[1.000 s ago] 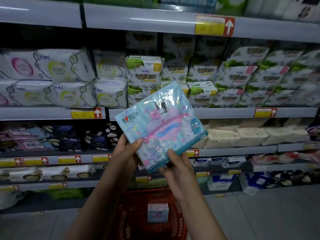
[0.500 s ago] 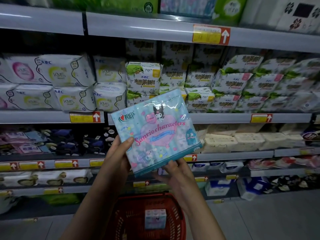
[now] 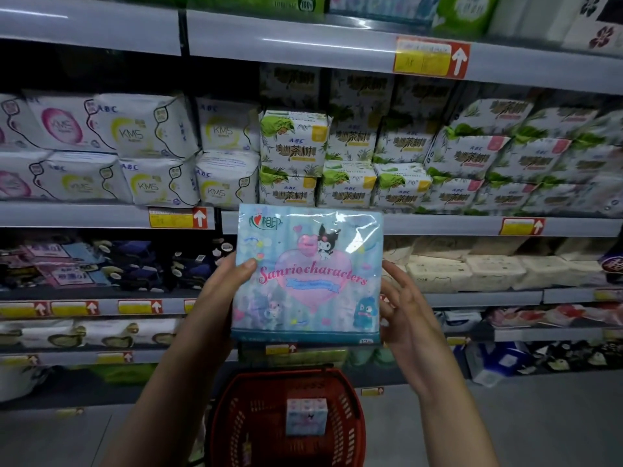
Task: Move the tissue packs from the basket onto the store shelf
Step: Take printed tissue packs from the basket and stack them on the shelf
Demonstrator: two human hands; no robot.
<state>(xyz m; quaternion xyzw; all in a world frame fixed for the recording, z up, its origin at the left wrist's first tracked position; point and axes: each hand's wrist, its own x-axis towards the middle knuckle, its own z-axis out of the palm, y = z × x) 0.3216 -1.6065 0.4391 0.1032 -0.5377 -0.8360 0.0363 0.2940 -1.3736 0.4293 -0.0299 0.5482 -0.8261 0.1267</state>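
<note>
Two hands on one square, glossy film-wrapped tissue pack (image 3: 308,278): my left hand (image 3: 219,291) pinches its left edge; my right hand (image 3: 408,315), fingers relaxed, touches the right.

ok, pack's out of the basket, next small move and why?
Probably ease the tissue pack forward onto a shelf: the left hand grips its left edge, the right hand is at its right edge, and it hangs upright above the basket, touching no shelf.

We cannot see the left hand's (image 3: 220,291) fingers behind the tissue pack (image 3: 308,274); only its thumb shows. The red basket (image 3: 350,423) runs off the bottom edge. The yellow price tags (image 3: 423,57) are too blurred to read.
</note>
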